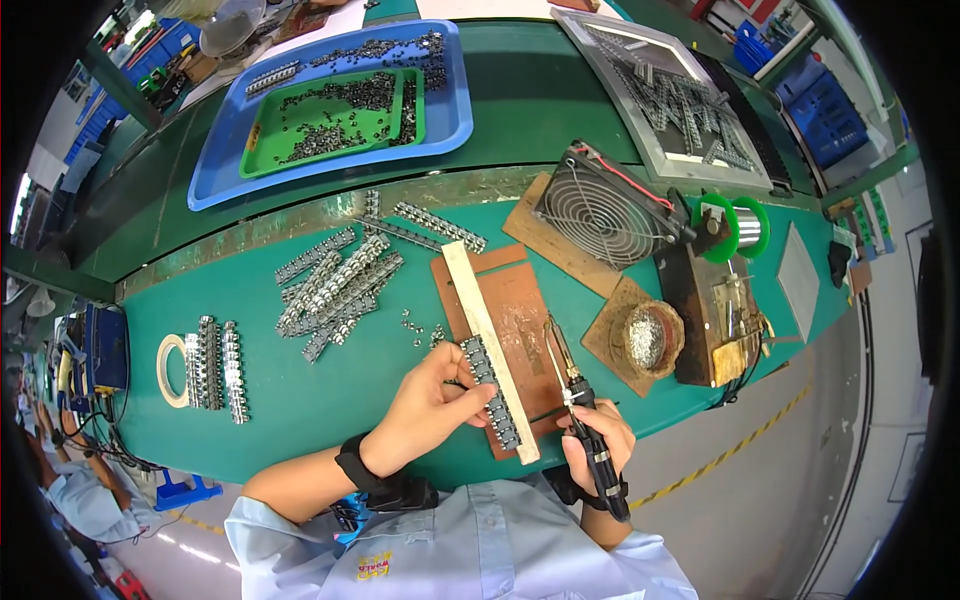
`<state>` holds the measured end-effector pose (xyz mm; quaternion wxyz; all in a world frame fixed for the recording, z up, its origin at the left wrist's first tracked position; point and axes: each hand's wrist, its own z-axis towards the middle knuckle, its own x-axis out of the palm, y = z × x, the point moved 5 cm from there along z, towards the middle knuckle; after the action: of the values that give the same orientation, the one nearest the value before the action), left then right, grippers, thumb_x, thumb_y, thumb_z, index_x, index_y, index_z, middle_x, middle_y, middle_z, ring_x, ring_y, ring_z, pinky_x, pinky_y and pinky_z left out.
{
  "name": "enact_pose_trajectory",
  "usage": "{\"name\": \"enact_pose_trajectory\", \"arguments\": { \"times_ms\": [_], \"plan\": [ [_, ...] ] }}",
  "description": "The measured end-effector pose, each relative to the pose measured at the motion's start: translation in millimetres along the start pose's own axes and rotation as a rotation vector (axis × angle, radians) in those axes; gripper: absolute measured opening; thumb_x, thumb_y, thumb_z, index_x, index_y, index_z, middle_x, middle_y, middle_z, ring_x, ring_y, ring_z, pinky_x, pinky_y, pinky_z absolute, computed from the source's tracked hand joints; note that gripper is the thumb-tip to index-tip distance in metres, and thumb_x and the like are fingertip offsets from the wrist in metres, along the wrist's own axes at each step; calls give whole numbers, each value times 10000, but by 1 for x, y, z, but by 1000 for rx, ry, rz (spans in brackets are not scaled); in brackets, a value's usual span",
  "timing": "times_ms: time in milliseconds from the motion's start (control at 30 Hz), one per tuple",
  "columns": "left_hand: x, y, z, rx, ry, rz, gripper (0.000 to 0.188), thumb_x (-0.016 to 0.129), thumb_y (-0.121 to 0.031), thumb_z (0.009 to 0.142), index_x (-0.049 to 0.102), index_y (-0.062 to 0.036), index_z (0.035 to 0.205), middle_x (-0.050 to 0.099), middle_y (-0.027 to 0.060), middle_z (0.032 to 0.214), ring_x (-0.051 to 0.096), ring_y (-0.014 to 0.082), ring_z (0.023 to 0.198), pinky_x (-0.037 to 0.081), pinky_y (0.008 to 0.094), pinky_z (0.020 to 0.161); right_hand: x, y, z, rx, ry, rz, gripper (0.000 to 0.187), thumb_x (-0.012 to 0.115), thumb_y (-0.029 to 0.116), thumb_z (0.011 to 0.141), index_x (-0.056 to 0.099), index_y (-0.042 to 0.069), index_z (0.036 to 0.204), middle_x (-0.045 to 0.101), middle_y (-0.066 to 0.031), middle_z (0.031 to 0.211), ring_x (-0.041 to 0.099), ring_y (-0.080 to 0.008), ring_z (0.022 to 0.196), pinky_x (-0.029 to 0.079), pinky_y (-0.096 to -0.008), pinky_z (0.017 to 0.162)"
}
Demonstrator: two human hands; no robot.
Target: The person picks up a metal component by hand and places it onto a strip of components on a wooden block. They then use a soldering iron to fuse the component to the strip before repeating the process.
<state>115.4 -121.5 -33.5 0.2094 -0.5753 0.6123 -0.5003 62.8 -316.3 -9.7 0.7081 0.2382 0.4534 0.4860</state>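
Observation:
My left hand [425, 405] grips a dark strip of small connector-like parts [505, 425] between thumb and fingers. The strip lies along a pale wooden bar [468, 285], which slants across a reddish-brown board [518, 310]. My right hand [605, 440] is wrapped round a black soldering iron [590, 420] with a thin tube along its side. Its metal tip points away from me, above the board's right edge and apart from the strip. Several loose small metal parts [425, 330] lie just beyond my left hand.
Metal strips [340, 285] are heaped at the left, near a tape roll [172, 370]. On the right stand a fan [605, 210], a green solder spool [748, 228] and a round bowl [655, 335]. Farther back are a blue tray [205, 180] and a grey-framed tray [640, 140].

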Motion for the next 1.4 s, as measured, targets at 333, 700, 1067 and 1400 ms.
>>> {"name": "enact_pose_trajectory", "arguments": {
  "times_ms": [333, 700, 1067, 1400],
  "plan": [
    [34, -57, -50, 824, -48, 1391, 294, 682, -225, 724, 585, -52, 942, 578, 61, 963, 586, 174, 880, 457, 310, 718, -3, -3, -4, -27, -30, -26, 293, 668, 95, 726, 561, -8, 979, 605, -115, 701, 532, -220, 594, 426, -312, 588],
    [52, -22, -58, 947, 165, 1730, 411, 674, -278, 714, 602, -71, 1061, 564, 20, 1120, 521, 174, 1090, 323, 384, 920, -3, -1, 2, -67, -64, 9, 309, 706, 82, 677, 596, 6, 956, 573, -98, 673, 494, -236, 541, 410, -315, 547],
    [56, -27, -66, 1041, 121, 1769, 392, 631, -302, 745, 603, -70, 1060, 577, 29, 1095, 537, 156, 1067, 311, 395, 944, -4, -5, -3, -51, -20, -5, 284, 657, 105, 742, 551, -5, 981, 624, -107, 701, 539, -204, 579, 414, -310, 581],
    [40, -58, -38, 796, -55, 1557, 477, 683, -336, 695, 588, -51, 1065, 568, 52, 1104, 508, 195, 1080, 267, 426, 963, -7, -7, -4, -52, -38, 45, 280, 649, 105, 749, 543, 3, 989, 625, -107, 707, 543, -188, 580, 417, -303, 584]
  ]
}}
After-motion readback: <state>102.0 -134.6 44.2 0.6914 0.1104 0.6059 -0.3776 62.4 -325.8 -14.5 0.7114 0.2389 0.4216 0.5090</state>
